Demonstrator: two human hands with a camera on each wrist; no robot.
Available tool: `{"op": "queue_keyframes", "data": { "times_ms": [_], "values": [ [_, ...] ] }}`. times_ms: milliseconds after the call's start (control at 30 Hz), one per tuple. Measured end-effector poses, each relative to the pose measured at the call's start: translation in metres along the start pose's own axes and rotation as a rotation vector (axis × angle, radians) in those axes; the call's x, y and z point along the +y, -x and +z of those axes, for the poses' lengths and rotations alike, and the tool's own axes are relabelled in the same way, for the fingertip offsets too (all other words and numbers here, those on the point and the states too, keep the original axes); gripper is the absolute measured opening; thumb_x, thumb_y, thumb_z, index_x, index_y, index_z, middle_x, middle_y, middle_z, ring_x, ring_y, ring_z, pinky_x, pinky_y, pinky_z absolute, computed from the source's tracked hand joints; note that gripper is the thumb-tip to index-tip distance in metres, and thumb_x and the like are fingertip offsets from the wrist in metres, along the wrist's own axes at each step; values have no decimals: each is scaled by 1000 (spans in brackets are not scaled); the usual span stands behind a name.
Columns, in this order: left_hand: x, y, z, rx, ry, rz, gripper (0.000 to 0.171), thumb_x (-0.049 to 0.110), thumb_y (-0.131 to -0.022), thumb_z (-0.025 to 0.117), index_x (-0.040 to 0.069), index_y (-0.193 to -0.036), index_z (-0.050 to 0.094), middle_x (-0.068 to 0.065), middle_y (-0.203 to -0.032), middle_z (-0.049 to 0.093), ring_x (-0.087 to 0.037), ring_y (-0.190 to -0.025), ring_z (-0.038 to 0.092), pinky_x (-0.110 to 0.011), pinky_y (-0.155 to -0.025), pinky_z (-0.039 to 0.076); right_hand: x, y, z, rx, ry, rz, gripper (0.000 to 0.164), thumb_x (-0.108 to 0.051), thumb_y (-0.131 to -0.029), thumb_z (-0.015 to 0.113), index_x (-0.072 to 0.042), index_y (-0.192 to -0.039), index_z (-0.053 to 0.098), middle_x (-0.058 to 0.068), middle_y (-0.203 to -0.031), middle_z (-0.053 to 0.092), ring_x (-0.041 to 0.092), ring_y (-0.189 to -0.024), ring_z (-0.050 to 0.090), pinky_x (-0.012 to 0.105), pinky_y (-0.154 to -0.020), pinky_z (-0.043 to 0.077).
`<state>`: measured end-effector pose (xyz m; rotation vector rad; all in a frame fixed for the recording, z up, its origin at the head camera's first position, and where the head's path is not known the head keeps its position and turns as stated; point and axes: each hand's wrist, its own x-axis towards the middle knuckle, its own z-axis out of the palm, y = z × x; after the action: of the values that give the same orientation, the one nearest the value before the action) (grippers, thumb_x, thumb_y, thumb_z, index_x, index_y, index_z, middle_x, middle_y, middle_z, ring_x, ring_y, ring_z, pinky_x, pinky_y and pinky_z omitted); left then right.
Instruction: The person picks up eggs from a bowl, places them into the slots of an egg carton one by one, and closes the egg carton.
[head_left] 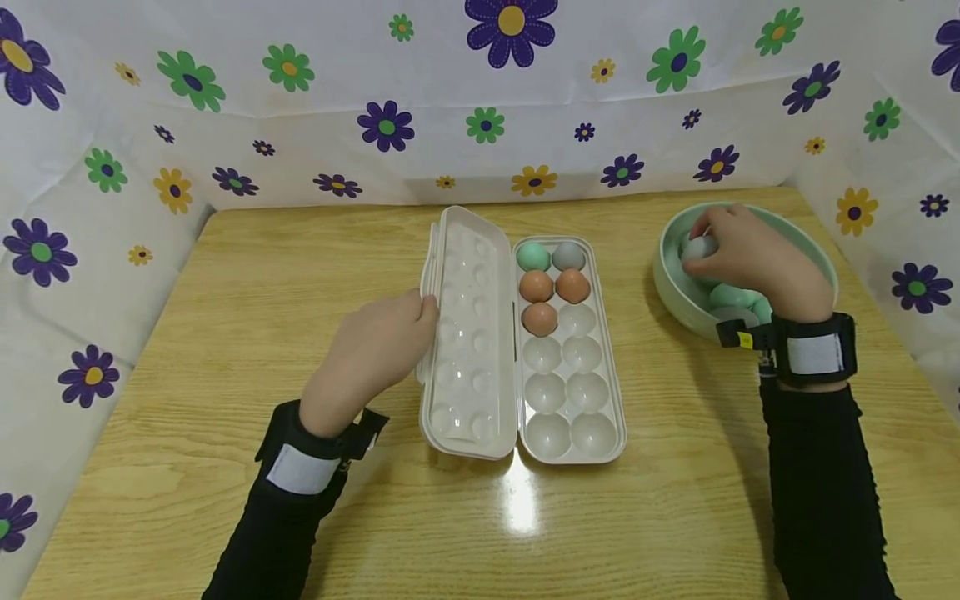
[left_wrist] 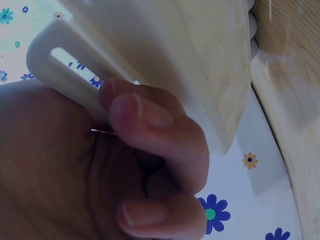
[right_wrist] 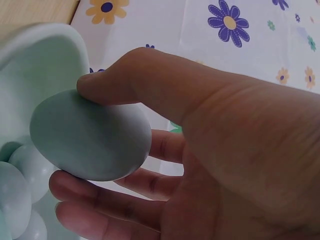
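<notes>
My right hand (head_left: 761,254) holds a grey-blue egg (right_wrist: 90,135) between thumb and fingers, over the pale green bowl (head_left: 806,229). Inside that bowl lie green eggs (head_left: 731,296) and greyish ones, partly hidden by the hand. My left hand (head_left: 378,354) grips the edge of the raised lid (head_left: 472,333) of a white egg carton, near its slotted latch tab (left_wrist: 75,70). The carton's tray (head_left: 566,392) holds a green egg (head_left: 533,257) and a grey egg (head_left: 568,255) in the far row, then brown eggs (head_left: 540,319) in the cups nearer me. The nearer cups are bare.
A wooden table (head_left: 225,333) carries the carton in the middle and the bowl at the right. White flowered cloth (head_left: 315,158) stands along the back and both sides. Black straps with white patches circle both wrists.
</notes>
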<state>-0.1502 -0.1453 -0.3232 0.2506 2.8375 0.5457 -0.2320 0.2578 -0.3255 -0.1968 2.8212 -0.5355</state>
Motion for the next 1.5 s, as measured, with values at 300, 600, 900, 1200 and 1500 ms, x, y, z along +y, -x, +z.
{"op": "queue_keyframes", "data": {
  "times_ms": [300, 600, 900, 1200, 1500],
  "values": [
    [0, 0, 1, 1, -4, 2, 44, 33, -107, 23, 9, -94, 57, -6, -69, 53, -22, -61, 54, -32, -52, 39, -7, 3, 0, 3, 2, -3, 44, -19, -89, 57, 7, -123, 45, 27, -121, 39, 40, -103, 40, 51, -81, 41],
    [0, -1, 1, 5, -4, 9, 43, 32, -107, 23, 8, -95, 57, -7, -69, 53, -21, -61, 54, -32, -52, 39, -11, 3, 2, 3, 5, -6, 44, -20, -90, 58, 6, -124, 45, 29, -126, 37, 40, -104, 40, 52, -81, 41],
    [0, 0, 2, 6, 1, 14, 43, 32, -107, 24, 9, -94, 58, -6, -68, 53, -21, -60, 53, -32, -52, 38, -15, 3, 4, 9, 2, -8, 45, -20, -91, 60, 5, -125, 45, 29, -128, 37, 40, -104, 42, 52, -81, 43],
    [0, 0, 2, 9, 6, 11, 42, 32, -107, 24, 8, -96, 58, -6, -69, 53, -21, -60, 53, -32, -51, 38, -20, 5, 5, 17, 8, -23, 47, -22, -93, 63, 5, -127, 44, 31, -131, 37, 43, -106, 46, 57, -84, 47],
    [-1, 0, 2, 8, 18, 11, 42, 32, -107, 24, 8, -100, 58, -6, -69, 55, -20, -58, 53, -31, -50, 38, -24, 7, 3, 37, 26, -32, 48, -23, -92, 61, 4, -128, 45, 29, -128, 39, 41, -103, 45, 54, -82, 45]
  ]
}}
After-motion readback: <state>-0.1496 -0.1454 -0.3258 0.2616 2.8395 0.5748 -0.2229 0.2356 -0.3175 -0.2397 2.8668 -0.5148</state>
